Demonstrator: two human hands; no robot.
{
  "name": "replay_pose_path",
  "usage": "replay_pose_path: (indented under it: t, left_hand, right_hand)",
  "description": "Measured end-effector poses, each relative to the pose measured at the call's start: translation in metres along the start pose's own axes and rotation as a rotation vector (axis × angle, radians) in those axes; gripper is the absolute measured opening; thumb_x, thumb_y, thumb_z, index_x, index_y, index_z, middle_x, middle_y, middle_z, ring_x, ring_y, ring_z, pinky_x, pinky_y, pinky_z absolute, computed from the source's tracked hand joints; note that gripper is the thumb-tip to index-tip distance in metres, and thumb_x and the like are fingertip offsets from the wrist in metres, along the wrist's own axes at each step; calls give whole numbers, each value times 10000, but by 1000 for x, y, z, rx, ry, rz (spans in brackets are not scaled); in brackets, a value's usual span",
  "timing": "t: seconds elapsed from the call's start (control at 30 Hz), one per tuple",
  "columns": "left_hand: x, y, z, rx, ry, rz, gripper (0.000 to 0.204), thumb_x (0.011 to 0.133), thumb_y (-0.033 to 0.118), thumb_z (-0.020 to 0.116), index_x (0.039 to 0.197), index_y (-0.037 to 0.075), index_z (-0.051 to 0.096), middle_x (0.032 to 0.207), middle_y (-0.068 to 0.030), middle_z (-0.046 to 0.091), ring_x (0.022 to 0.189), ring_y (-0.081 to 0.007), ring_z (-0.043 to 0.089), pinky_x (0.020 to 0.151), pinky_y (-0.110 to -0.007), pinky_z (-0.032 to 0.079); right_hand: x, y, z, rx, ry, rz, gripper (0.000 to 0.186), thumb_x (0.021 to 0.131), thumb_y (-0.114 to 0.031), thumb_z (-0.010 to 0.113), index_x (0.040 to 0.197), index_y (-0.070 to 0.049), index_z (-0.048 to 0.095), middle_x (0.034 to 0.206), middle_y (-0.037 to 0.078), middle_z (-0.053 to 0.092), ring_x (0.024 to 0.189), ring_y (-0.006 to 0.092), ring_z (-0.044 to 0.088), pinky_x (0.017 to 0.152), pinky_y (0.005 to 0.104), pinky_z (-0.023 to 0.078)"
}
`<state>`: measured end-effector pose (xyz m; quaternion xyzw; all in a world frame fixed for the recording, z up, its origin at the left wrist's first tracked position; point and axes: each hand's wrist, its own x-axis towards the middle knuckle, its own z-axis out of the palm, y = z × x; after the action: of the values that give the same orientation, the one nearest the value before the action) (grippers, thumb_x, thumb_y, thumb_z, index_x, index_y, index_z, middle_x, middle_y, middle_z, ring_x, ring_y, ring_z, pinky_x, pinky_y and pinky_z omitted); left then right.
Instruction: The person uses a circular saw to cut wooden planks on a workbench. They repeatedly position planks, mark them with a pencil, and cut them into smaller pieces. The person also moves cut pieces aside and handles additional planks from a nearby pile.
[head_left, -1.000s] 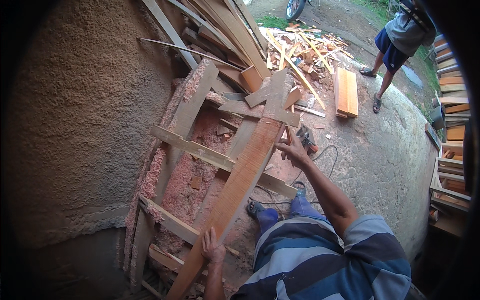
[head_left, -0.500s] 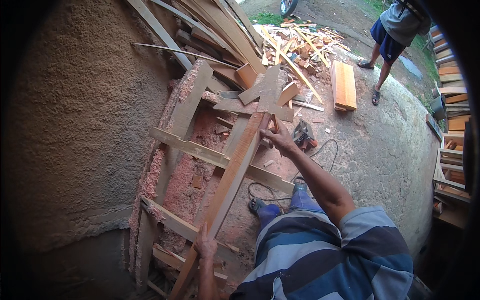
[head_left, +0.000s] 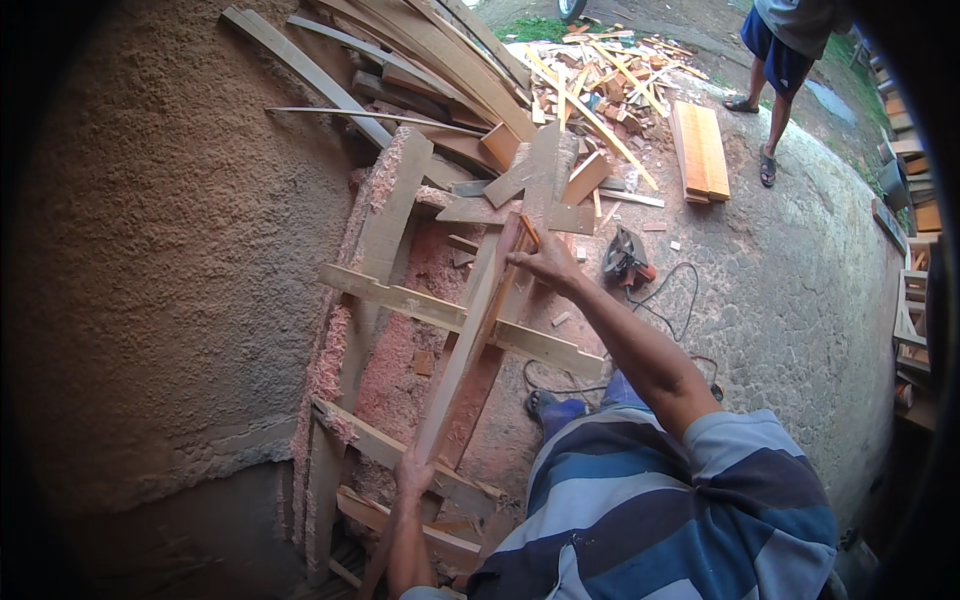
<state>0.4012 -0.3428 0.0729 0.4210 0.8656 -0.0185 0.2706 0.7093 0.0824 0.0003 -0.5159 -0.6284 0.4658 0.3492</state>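
Observation:
A long wooden beam (head_left: 456, 375) lies lengthwise across the slats of a rough timber rack. Around its near end my left hand (head_left: 412, 472) is closed. Farther up, my right hand (head_left: 548, 262) grips the beam's right side near the far end. A thin orange stick (head_left: 529, 231), perhaps a pencil, pokes up beside the right fingers; how it is held is hard to see. Beneath the beam runs a notched cross slat (head_left: 550, 350), and a lower slat (head_left: 365, 440) passes close to my left hand. Pink shavings (head_left: 385, 380) cover the ground under the rack.
A circular saw (head_left: 626, 258) with its cable sits on the concrete to the right. Beyond are stacked orange boards (head_left: 702, 150) and a heap of offcuts (head_left: 615, 95). Another person (head_left: 780, 60) stands at far right. Planks lean against the rough wall (head_left: 200, 250) on the left.
The beam has been rolled over in my hands, so a narrower, paler face is now up instead of the broad reddish one. Both hands stay on it. The view has shifted slightly.

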Motion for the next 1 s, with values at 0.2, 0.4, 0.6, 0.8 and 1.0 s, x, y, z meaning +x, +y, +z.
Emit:
replay_pose_path:
  t: [0.2,0.4,0.6,0.8,1.0]
  left_hand:
    - [5,-2,0,-64,8,15,552,778,202,748,1312,136,629,1031,-247,725,1014,-475,683,887,-533,551]
    - [9,-1,5,-95,-29,-103,546,748,233,793,1262,119,649,1084,-239,723,1043,-445,687,898,-502,555]
    - [4,8,3,-55,49,-95,535,726,236,826,1217,101,663,1062,-217,729,1053,-440,682,895,-491,556]
    - [0,14,3,-20,136,-66,414,711,208,772,1105,98,709,1066,-211,733,1047,-413,690,909,-509,550]
    - [-4,37,11,37,107,-214,339,749,185,727,1084,149,770,1131,-137,755,1218,-312,652,1187,-552,289]
  right_hand:
    - [-8,-18,-39,121,-138,251,597,1027,-520,589,825,31,701,671,62,663,610,166,607,556,351,480]
    - [-45,-21,-30,-133,-138,-22,466,1018,-451,625,905,-10,728,683,90,674,638,170,636,609,375,503]
    - [-30,-26,-4,112,-280,216,462,990,-447,677,888,2,704,766,89,732,726,159,693,652,346,518]
    - [3,5,0,140,-425,254,313,950,-379,736,931,-66,726,720,-10,672,535,85,529,493,281,381]
    - [89,104,12,113,-469,88,293,960,-454,695,856,-187,633,654,-28,598,438,80,455,392,243,326]
